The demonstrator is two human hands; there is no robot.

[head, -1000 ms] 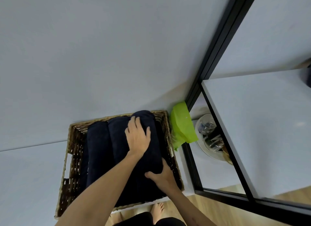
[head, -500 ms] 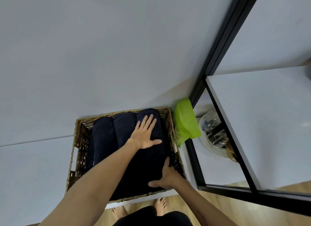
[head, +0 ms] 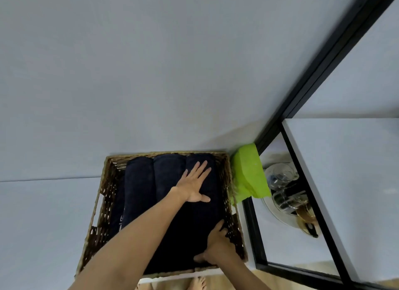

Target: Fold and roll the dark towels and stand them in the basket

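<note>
A woven wicker basket sits on a white surface against a pale wall. Three rolled dark towels fill it side by side: a left roll, a middle roll and a right roll. My left hand lies flat, fingers straight and spread, pressing on the far part of the right roll. My right hand grips that roll's near end, with its fingers tucked between the towel and the basket's right wall and its thumb along the near edge.
A bright green cloth hangs just right of the basket. Beyond it stands a black-framed shelf unit with a white top and glassware on a tray below. Bare feet show on the wooden floor.
My left hand went from cupping the right roll to lying flat with spread fingers. My right hand slid toward the roll's near right corner, fingers going down beside the basket wall.
</note>
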